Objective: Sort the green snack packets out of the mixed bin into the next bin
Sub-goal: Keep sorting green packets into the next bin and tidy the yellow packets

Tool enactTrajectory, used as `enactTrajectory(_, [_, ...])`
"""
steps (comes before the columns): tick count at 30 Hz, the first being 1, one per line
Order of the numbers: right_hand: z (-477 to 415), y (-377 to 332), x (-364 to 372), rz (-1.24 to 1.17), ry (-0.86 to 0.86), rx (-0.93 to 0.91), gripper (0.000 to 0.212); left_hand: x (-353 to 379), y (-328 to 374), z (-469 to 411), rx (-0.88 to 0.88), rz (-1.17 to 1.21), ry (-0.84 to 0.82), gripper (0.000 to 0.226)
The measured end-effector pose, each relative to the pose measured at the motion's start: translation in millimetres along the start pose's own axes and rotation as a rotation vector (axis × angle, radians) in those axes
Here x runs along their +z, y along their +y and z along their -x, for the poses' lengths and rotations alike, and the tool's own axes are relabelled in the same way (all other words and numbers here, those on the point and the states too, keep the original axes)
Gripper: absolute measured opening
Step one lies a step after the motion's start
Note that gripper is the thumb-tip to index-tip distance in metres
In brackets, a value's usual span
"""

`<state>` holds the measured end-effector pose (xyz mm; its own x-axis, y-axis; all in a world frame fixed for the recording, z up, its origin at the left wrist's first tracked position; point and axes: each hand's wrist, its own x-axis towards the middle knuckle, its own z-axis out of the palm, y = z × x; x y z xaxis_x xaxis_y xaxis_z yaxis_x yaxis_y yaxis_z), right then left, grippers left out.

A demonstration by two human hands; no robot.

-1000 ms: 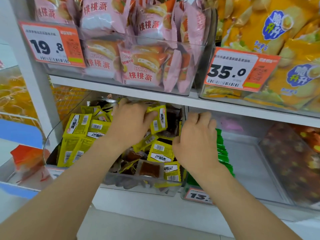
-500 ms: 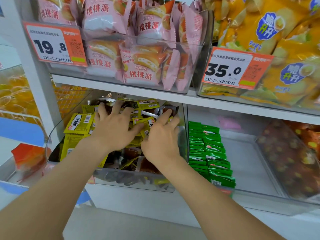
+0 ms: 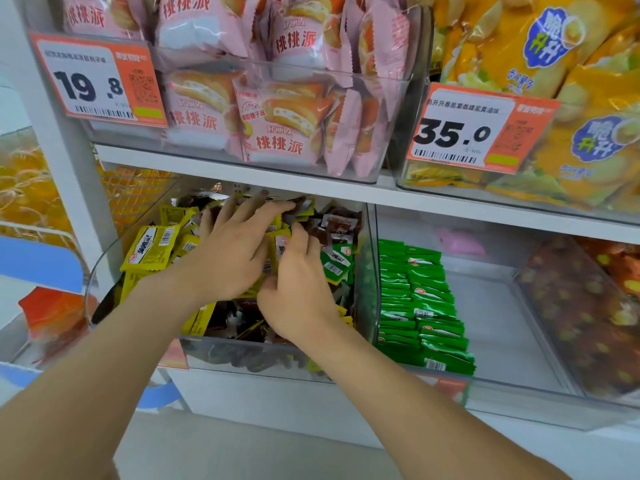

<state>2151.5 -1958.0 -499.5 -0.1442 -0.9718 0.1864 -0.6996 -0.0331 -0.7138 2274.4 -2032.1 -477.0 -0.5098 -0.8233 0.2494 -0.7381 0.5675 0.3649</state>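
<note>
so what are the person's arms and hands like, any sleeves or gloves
The left forearm and right forearm are bare, with no sleeve in view. The left hand and right hand wear no gloves; no ring, watch or bracelet shows.

White shelf (image 3: pixel 270 403) bearing mixed bin (image 3: pixel 242 356) beside next bin (image 3: pixel 502 323).

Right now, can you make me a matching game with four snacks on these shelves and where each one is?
Things:
1. pink packs
2. big yellow bags
3. stacked green packets
4. loose green packet

Places:
A. in the mixed bin
B. top bin with the 35.0 tag
C. in the next bin, right of the mixed one
D. top bin with the 19.8 tag

Pairs: 1-D, 2-B, 3-C, 4-A.
</note>
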Motion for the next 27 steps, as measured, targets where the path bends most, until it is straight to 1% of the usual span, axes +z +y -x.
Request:
enactTrajectory(1, [0.3, -2.8, -4.0, -0.055, 0.001, 0.004, 0.085, -3.4, 1.4, 0.0, 0.034, 0.018, 0.025, 0.067])
enactTrajectory(3, [-4.1, -4.4, -11.9, -0.247, 0.009, 0.025, 0.071, -8.2, 6.3, 0.5, 0.046, 0.062, 0.061, 0.054])
enactTrajectory(4, [-8.4, -1.7, -13.3, -0.367, 0.011, 0.056, 0.065, -8.7, 9.1, 1.1, 0.025, 0.090, 0.053, 0.048])
enactTrajectory(6, [-12.2, 1.5, -16.5, -0.492, 0.002, 0.133, 0.062, -4.1, 11.7, 5.0, -0.024, 0.076, -0.033, 0.053])
enactTrajectory(7, [-12.8, 2.6, -19.5, -0.437, 0.012, 0.156, 0.065, 0.5, 11.2, 7.3, -0.027, 0.016, -0.088, 0.059])
enactTrajectory(8, [-13.4, 4.7, -24.6, -0.306, 0.048, 0.146, 0.065, 5.0, 9.8, 9.0, -0.013, -0.056, -0.132, 0.063])
enactTrajectory(9, [-12.9, 6.8, -31.9, -0.109, 0.096, 0.122, 0.060, 8.1, 8.4, 9.8, 0.003, -0.115, -0.160, 0.063])
enactTrajectory(10, [-14.2, 9.7, -37.1, 0.091, 0.136, 0.108, 0.050, 9.4, 8.1, 10.1, 0.015, -0.149, -0.169, 0.060])
enactTrajectory(11, [-15.6, 11.5, -42.2, 0.257, 0.135, 0.107, 0.041, 10.1, 7.6, 9.5, 0.019, -0.162, -0.170, 0.056])
enactTrajectory(12, [-17.9, 13.4, -44.7, 0.387, 0.098, 0.119, 0.037, 9.8, 7.2, 8.9, 0.020, -0.168, -0.171, 0.053])
enactTrajectory(13, [-20.0, 13.2, -44.6, 0.498, 0.036, 0.144, 0.040, 8.9, 7.0, 8.7, 0.018, -0.172, -0.175, 0.051])
enactTrajectory(14, [-25.4, 16.7, -38.6, 0.593, -0.024, 0.174, 0.050, 7.9, 6.5, 8.4, 0.018, -0.178, -0.182, 0.049])
enactTrajectory(15, [-30.2, 19.5, -32.6, 0.663, -0.071, 0.200, 0.064, 6.2, 5.7, 8.5, 0.021, -0.180, -0.189, 0.047])
enactTrajectory(17, [-37.5, 20.9, -24.1, 0.677, -0.168, 0.258, 0.091, 1.2, 4.2, 9.3, 0.040, -0.180, -0.185, 0.047])
enactTrajectory(18, [-40.7, 19.4, -25.1, 0.652, -0.210, 0.289, 0.098, -1.7, 3.8, 9.9, 0.050, -0.188, -0.175, 0.049])
enactTrajectory(19, [-43.2, 18.2, -28.3, 0.633, -0.240, 0.310, 0.101, -4.2, 3.7, 10.7, 0.058, -0.199, -0.165, 0.052])
enactTrajectory(21, [-44.9, 14.0, -36.9, 0.633, -0.261, 0.324, 0.101, -6.8, 4.0, 12.2, 0.069, -0.220, -0.147, 0.055])
enactTrajectory(23, [-41.0, 9.6, -40.5, 0.664, -0.248, 0.304, 0.097, -6.3, 4.5, 13.3, 0.077, -0.231, -0.131, 0.054])
enactTrajectory(25, [-35.1, 7.7, -39.1, 0.679, -0.179, 0.253, 0.083, -3.2, 4.0, 13.5, 0.070, -0.228, -0.117, 0.054])
enactTrajectory(27, [-27.1, 5.4, -39.5, 0.630, -0.128, 0.219, 0.072, -1.6, 4.3, 13.6, 0.063, -0.214, -0.103, 0.056])
